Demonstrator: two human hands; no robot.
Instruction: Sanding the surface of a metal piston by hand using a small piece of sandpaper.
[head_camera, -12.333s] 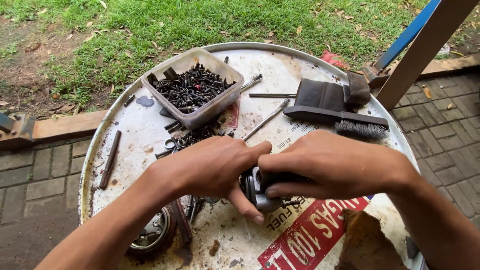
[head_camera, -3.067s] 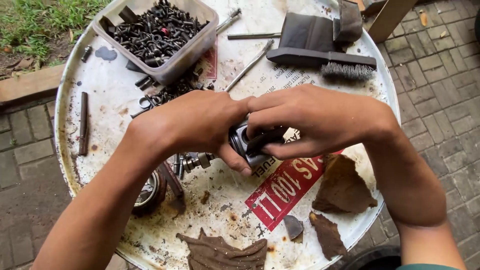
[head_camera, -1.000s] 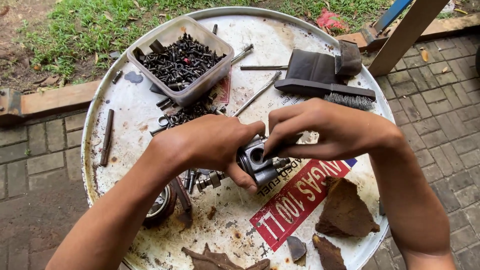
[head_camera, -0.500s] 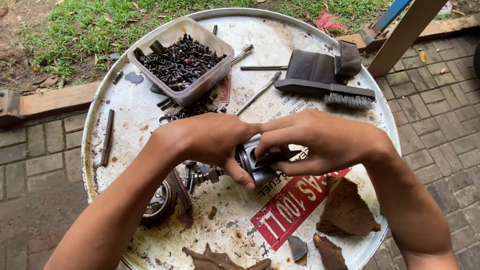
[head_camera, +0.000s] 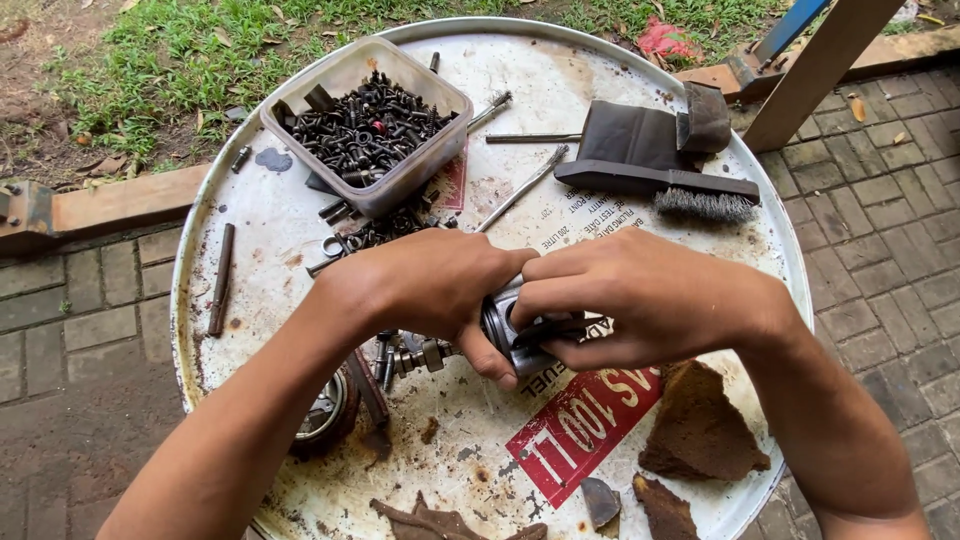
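Observation:
Both of my hands close around a small grey metal engine part (head_camera: 508, 328), a short cylinder with a round hole in its side, held just above the round white drum top (head_camera: 300, 230). My left hand (head_camera: 430, 285) wraps it from the left, thumb underneath. My right hand (head_camera: 640, 295) grips it from the right, and a thin dark piece runs under its fingers. Most of the part is hidden by my fingers.
A clear plastic tub (head_camera: 370, 125) of dark screws stands at the back left, with loose bolts and rings (head_camera: 375, 230) beside it. A wire brush (head_camera: 660, 185), thin rods (head_camera: 520, 188), a bearing (head_camera: 320, 410) and brown rust flakes (head_camera: 700, 430) lie around. Brick paving and grass surround the drum.
My hands have closed in more tightly over the metal part, covering more of it than a second ago. The view has shifted slightly; the items on the drum stay put.

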